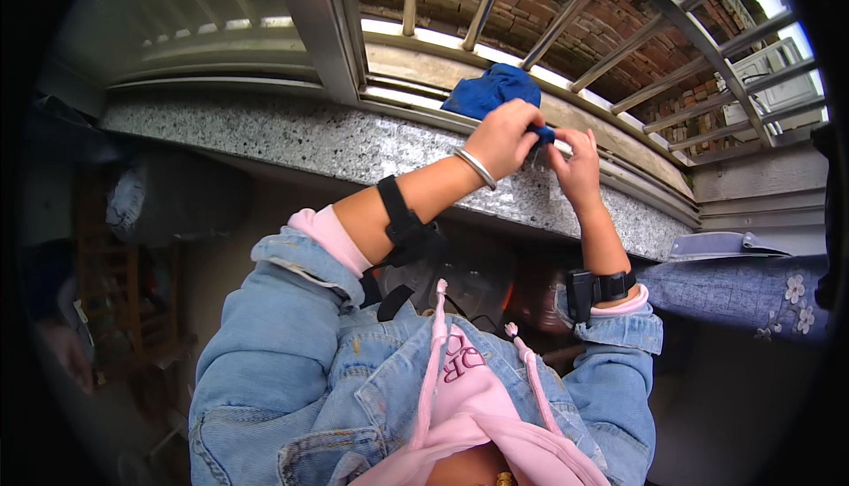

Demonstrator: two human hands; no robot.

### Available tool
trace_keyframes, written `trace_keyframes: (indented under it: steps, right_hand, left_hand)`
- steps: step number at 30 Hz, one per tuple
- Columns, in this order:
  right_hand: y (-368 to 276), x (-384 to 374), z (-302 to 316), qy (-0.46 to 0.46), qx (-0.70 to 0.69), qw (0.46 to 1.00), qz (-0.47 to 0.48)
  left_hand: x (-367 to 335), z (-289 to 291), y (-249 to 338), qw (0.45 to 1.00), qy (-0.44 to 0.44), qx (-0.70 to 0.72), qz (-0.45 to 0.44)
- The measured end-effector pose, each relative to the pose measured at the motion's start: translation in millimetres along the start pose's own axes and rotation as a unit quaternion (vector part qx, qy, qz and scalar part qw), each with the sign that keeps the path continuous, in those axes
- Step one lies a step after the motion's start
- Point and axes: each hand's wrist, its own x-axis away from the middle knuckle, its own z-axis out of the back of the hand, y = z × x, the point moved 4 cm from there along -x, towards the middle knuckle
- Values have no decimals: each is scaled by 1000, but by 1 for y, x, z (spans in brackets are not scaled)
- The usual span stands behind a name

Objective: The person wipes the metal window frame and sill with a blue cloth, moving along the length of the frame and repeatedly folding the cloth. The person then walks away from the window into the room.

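Grip of left hand and right hand pinching blue cloth, speckled sill below, bars beyond

Left of the left hand, a hand could pass along the speckled stone sill. Beyond the sill, the window frame, blue cloth and metal bars stand in the way.

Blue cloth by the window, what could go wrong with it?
The blue cloth lies close to the window bars, so it might slip out through a gap. It could also catch on the metal window track if pulled. And the left hand and right hand are working right by that track, so a finger might get scraped.
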Motion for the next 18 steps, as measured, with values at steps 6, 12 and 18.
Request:
trace_keyframes:
  steps: [6, 12, 18]
  right_hand:
    - [-23, -51, -3, 55, -437, 893, -87]
    - [-50, -98, 9, 60, -578, 814, -32]
    - [-97, -136, -67, -158, -226, 961, -16]
  left_hand:
    - [43, 85, -14, 998, -1, -56, 9]
    - [108, 159, -32, 982, -51, -155, 97]
    - [109, 173, -45, 970, 7, -234, 68]
